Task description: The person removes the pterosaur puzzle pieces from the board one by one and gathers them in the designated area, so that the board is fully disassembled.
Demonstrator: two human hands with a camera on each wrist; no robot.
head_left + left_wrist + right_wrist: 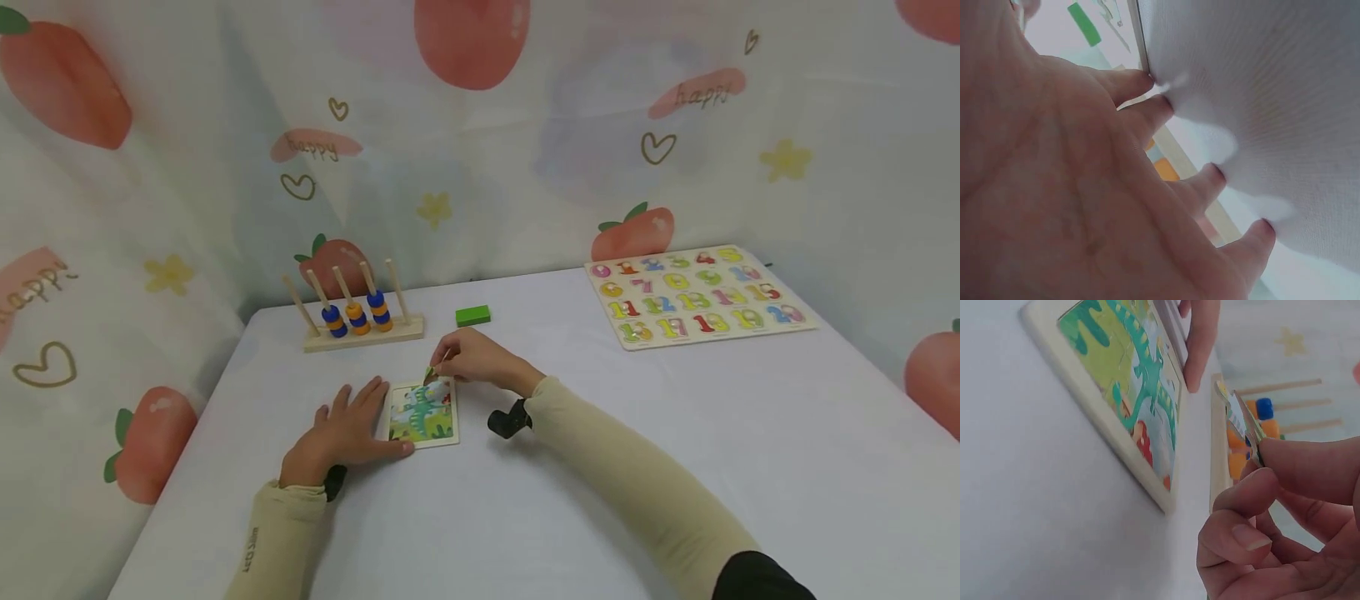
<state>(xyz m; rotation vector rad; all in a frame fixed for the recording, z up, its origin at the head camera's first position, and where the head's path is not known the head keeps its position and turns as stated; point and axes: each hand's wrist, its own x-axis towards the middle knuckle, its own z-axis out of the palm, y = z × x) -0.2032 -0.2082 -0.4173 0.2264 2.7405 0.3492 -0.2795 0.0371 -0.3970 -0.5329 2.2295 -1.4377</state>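
A framed jigsaw puzzle [457, 421] with a green dinosaur picture lies flat on the white table. My left hand [337, 435] rests beside its left side, fingers spread and fairly straight, with the thumb at the lower left corner of the frame. In the left wrist view, the fingertips [1213, 172] touch the tabletop. Over the puzzle's top edge, my right hand [480, 360] pinches a puzzle piece [1244, 422] between thumb and fingers. The piece is held tilted, its edge toward the right wrist camera, above the table.
Behind the puzzle stands a wooden peg stand [365, 337] with blue and orange beads on some of its pegs. A green block [472, 316] lies to the right of it. Toward the back right is a number puzzle board [705, 297]. A patterned curtain [525, 167] hangs behind the table.
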